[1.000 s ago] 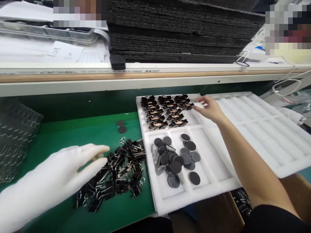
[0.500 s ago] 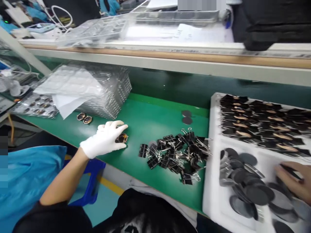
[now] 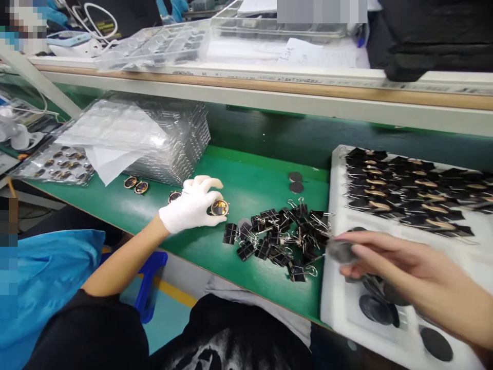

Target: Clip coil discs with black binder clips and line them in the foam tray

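My left hand (image 3: 192, 204), in a white glove, pinches a round watch head (image 3: 220, 207) with a gold-coloured rim between thumb and fingers, low over the green bench. Partly hidden behind that hand is another watch head (image 3: 174, 197). A pair of watch heads (image 3: 140, 187) lies farther left. My bare right hand (image 3: 400, 275) grips a thin grey disc (image 3: 342, 252) above the near-left part of the white foam tray (image 3: 327, 288); the disc is blurred by motion. Several dark discs (image 3: 379, 310) lie in the tray beneath it. Black binder clips (image 3: 273, 236) are heaped between my hands.
Clipped pieces in rows (image 3: 412, 187) fill the tray's far part. Two dark discs (image 3: 296, 182) lie toward the back of the bench. Stacked clear plastic trays (image 3: 169, 139) stand at the back left. A shelf edge (image 3: 250, 95) spans above the bench.
My left hand has moved right with the watch head, uncovering another behind it. My right hand has come left from the discs in the tray, carrying a grey disc.
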Motion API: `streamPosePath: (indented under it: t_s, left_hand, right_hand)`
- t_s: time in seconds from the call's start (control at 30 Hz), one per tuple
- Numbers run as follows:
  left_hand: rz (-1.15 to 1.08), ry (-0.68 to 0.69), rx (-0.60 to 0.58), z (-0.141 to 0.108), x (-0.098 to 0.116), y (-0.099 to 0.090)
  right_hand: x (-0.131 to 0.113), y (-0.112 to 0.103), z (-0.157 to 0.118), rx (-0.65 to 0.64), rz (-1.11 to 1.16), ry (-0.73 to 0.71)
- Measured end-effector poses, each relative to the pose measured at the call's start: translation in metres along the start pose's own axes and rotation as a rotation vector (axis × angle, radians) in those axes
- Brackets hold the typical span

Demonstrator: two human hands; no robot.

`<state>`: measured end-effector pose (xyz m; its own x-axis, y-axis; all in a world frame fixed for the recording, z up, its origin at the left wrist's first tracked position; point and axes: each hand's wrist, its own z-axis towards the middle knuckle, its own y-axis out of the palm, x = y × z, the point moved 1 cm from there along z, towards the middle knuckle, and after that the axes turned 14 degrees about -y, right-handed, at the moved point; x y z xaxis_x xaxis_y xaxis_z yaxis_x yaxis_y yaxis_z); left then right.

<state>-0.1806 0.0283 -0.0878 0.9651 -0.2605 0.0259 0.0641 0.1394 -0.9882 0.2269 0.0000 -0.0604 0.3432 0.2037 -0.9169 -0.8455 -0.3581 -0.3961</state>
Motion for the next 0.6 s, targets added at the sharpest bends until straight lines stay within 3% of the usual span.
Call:
streamPosePath:
  t_s: [0.07, 0.13, 0.3, 0.43, 0.6]
  left_hand:
    - [-0.014, 0.108, 0.099, 0.015, 0.025, -0.015]
    - [-0.021, 0.243, 0.191, 0.029, 0.054, -0.029]
    - [-0.064, 0.507, 0.355, 0.059, 0.115, -0.048]
    - [-0.108, 0.533, 0.289, 0.075, 0.143, -0.045]
    - [-0.086, 0.564, 0.223, 0.087, 0.162, -0.047]
  right_hand:
    - [-0.021, 0.026, 0.014, -0.073, 0.139, -0.001]
    - [-0.036, 0.041, 0.026, -0.067, 0.228, -0.034]
    - [-0.041, 0.045, 0.033, 0.122, 0.302, -0.108]
    - [-0.030, 0.037, 0.026, 0.274, 0.163, -0.118]
    - [-0.013, 0.027, 0.029, 0.163, 0.280, -0.065]
